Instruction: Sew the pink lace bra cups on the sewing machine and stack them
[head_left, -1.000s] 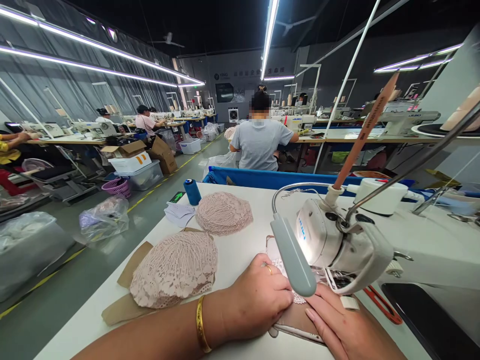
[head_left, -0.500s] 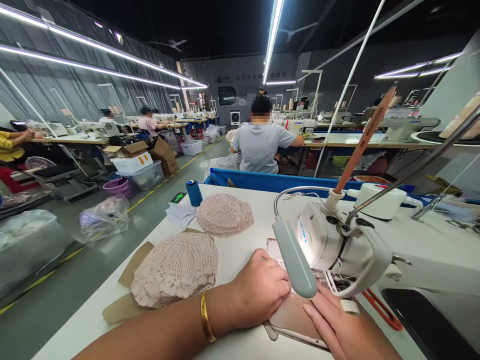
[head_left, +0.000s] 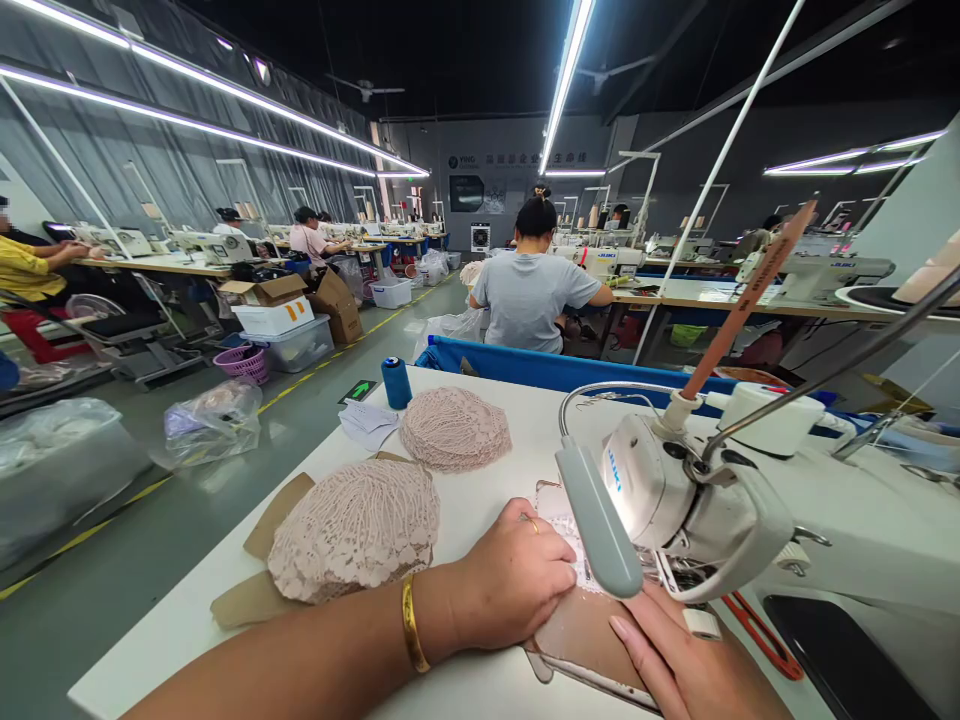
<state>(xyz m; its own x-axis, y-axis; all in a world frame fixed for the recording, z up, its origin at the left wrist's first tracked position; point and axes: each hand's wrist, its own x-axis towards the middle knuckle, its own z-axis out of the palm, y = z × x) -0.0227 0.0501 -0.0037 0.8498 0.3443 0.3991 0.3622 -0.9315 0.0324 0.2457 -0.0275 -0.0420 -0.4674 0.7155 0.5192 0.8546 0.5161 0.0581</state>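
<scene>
My left hand [head_left: 514,578], wearing a ring and a gold bangle, is curled with bent fingers on a piece of pale lace [head_left: 561,522] left of the sewing machine needle area. My right hand [head_left: 679,645] lies with fingers stretched forward on the beige-brown machine bed plate [head_left: 589,635], close to the presser foot, which is mostly hidden. Above both hands stands the white sewing machine head [head_left: 649,475]. Its grey lamp [head_left: 600,525] hangs between me and the stitching spot, covering part of the lace.
Lace pieces sit in a near stack [head_left: 356,530] and a far stack [head_left: 456,428]. Beyond them are a blue thread cone [head_left: 396,384] and paper slips [head_left: 369,424]. Orange snips [head_left: 763,636] and a black phone [head_left: 844,655] lie right. A co-worker [head_left: 534,290] sits ahead.
The whole view has shifted slightly right and down. Slightly more white lace shows between my left hand and the lamp. Both hands stay in nearly the same place.
</scene>
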